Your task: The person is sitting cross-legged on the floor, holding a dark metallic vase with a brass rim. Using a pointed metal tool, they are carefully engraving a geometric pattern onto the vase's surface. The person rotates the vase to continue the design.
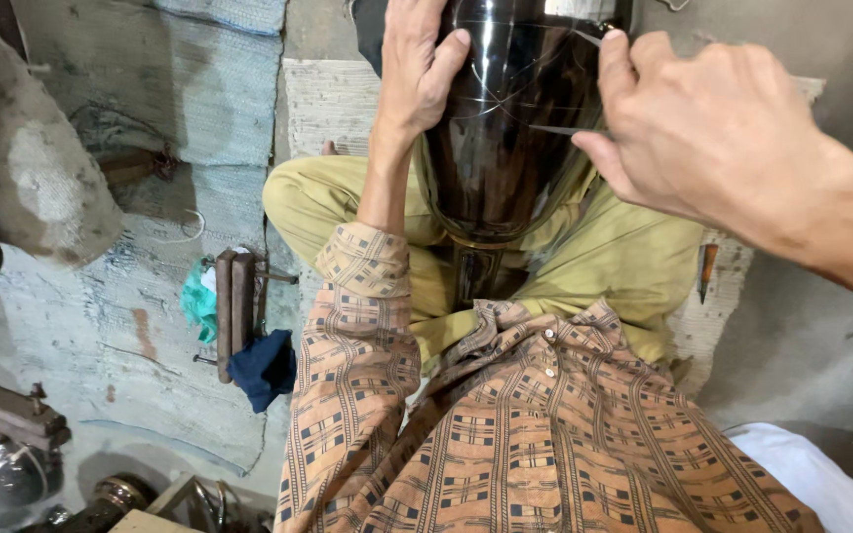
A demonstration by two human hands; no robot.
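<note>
I am pressing my left hand (417,69) flat against the glossy black metal vase (510,128) to steady it while my right hand (703,128), beside it, is pinching a thin metal scribing tool (560,129) against its surface.

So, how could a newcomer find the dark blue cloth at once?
Start at the woven mat on the floor beside the seated person's left knee. Two upright wooden bars stand there. The dark blue cloth lies crumpled at their base, far darker than the green cloth behind them.
</note>
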